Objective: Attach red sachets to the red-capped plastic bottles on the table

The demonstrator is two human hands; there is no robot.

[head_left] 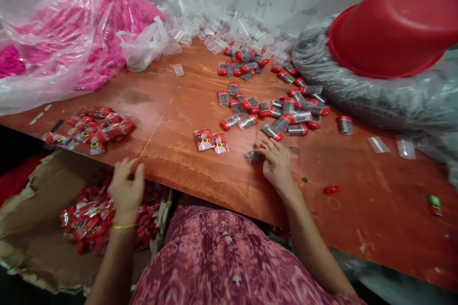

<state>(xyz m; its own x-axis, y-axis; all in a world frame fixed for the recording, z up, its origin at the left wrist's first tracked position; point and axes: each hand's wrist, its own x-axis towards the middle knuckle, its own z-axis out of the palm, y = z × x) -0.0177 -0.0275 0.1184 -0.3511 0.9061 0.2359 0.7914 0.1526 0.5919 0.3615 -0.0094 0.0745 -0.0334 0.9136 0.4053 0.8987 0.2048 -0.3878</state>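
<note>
At the table's front edge, my left hand [127, 183] hovers above the open carton, fingers apart and nothing seen in it. My right hand [277, 162] has its fingers closed on one end of a small clear container with dark contents [253, 156], which lies on the wooden table [200, 171]. Two red printed packets [203, 139] lie overlapping between my hands. Behind my right hand spreads a loose pile of red-capped containers [286, 105]. A heap of red wrapped packets [103, 126] rests on the table beyond my left hand.
A cardboard box [32, 219] holding red packets stands below the left edge. Pink goods in a plastic bag [93, 33] fill the back left; clear empty cases [222, 33] lie along the wall. A red tub [393, 24] sits on a grey bag [322, 66]. A red cap [332, 189] lies right.
</note>
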